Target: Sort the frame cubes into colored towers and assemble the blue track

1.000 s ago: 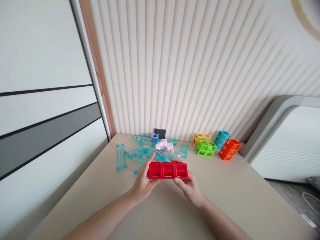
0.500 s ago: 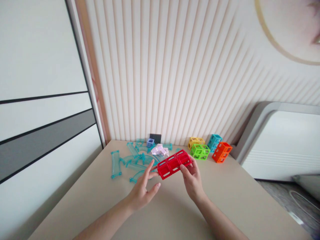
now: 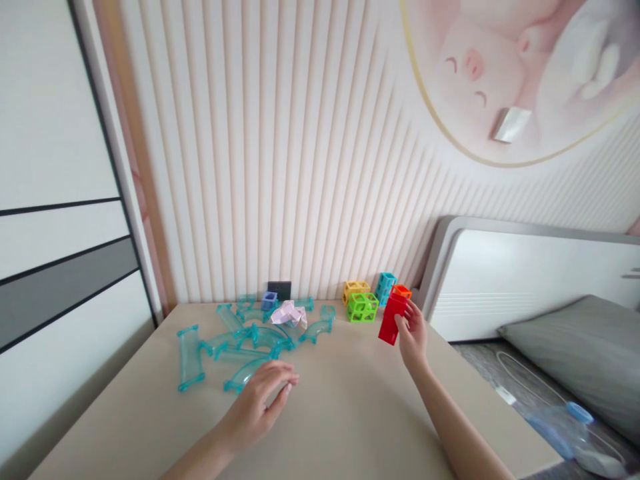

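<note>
My right hand (image 3: 414, 335) grips a red building block (image 3: 393, 320), upright and slightly tilted, near the right side of the table. Behind it an orange block (image 3: 401, 291) is mostly hidden. Left of the red block stand a green openwork block (image 3: 362, 308), a yellow block (image 3: 355, 291) and a tall blue block (image 3: 385, 288). My left hand (image 3: 261, 395) hovers over the table with nothing in it, thumb apart from the lightly bent fingers. Nearest to it is a curved clear teal track piece (image 3: 245, 375).
Several clear teal track pieces (image 3: 191, 359) lie across the left of the table (image 3: 330, 413). Among them sit a crumpled pale pink piece (image 3: 289, 315), a small violet cube (image 3: 269, 301) and a black socket plate (image 3: 280, 290) by the wall. A bed with a grey pillow (image 3: 575, 340) is at right.
My right hand has carried the red block rightward, turning it from lying lengthwise to upright, beside the other blocks. My left hand has come away from it, leftward. The view has swung right.
</note>
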